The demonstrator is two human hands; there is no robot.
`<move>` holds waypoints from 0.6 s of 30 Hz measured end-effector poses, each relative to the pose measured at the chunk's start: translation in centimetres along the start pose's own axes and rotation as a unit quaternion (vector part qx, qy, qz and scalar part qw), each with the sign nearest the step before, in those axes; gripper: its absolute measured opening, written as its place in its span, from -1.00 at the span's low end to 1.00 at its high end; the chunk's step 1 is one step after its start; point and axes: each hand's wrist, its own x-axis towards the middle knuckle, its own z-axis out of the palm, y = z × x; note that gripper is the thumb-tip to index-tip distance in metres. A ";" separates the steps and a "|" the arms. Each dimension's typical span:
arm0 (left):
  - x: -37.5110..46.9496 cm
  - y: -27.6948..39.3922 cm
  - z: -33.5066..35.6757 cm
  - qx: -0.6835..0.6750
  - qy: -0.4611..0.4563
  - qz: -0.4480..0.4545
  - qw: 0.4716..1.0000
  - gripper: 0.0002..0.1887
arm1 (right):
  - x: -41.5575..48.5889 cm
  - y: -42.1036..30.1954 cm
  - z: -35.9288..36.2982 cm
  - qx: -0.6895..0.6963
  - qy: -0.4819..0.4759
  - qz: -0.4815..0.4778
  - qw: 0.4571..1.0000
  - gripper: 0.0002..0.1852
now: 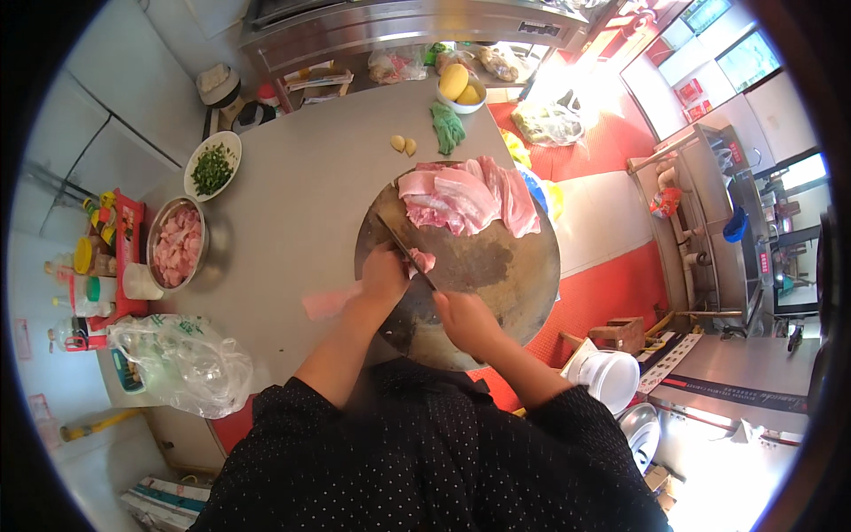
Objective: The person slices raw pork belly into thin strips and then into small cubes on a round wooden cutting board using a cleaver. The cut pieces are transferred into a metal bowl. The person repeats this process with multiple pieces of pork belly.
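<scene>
A thick round chopping board (465, 299) lies before me on the grey worktop. My right hand (462, 319) grips a kitchen knife (399, 243), its blade slanting across the board's left part. Against the blade's left side, my left hand (385, 274) holds a small piece of raw meat (421, 261), partly hidden by fingers and blade. Several large slabs of pale pink raw meat (459, 196) are heaped at the board's far side. Beside my left wrist is a blurred pink strip (326, 304), probably meat; my forearm covers one end.
To the left stand a metal bowl of meat pieces (176, 247), a white bowl of chopped greens (213, 165) and a plastic bag (193, 366). Beyond the board are garlic cloves (403, 144), a green glove (447, 128) and a bowl of yellow produce (463, 93).
</scene>
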 end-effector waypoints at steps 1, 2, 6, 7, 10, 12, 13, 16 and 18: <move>-0.2 0.3 -0.2 0.014 0.002 0.006 1.000 -0.89 | -1.1 0.4 -0.1 -0.001 0.007 0.003 1.000 -0.59; -0.3 0.5 -0.5 0.027 0.004 0.011 1.000 -0.88 | -2.0 0.7 -0.3 -0.002 0.012 0.005 1.000 -0.59; 0.1 1.1 0.1 -0.007 -0.041 -0.070 0.997 -0.89 | 2.9 -0.7 0.6 0.001 0.005 -0.008 1.000 -0.55; 0.0 1.4 0.2 -0.015 -0.028 -0.069 0.997 -0.89 | 4.4 -1.2 0.8 0.008 0.005 -0.003 1.000 -0.54; 0.1 1.2 0.2 -0.007 -0.020 -0.026 0.999 -0.81 | 7.0 -0.5 1.2 0.002 0.034 -0.047 0.998 -0.51; -0.7 -0.4 0.1 0.013 -0.045 -0.004 0.999 -0.75 | 6.7 -0.3 1.1 -0.008 0.015 -0.040 0.999 -0.51; -0.7 -1.3 -0.4 0.027 -0.068 0.006 0.997 -0.72 | 6.3 -0.6 0.1 -0.010 -0.010 -0.011 1.000 -0.52; 0.0 -0.6 -1.8 -0.023 -0.073 -0.066 0.995 -0.67 | 3.1 0.5 -2.5 0.100 -0.057 0.133 0.984 -0.56; 1.1 3.3 -4.5 -0.072 -0.108 -0.160 0.979 -0.63 | 0.2 1.6 -3.3 0.129 -0.016 0.163 0.978 -0.58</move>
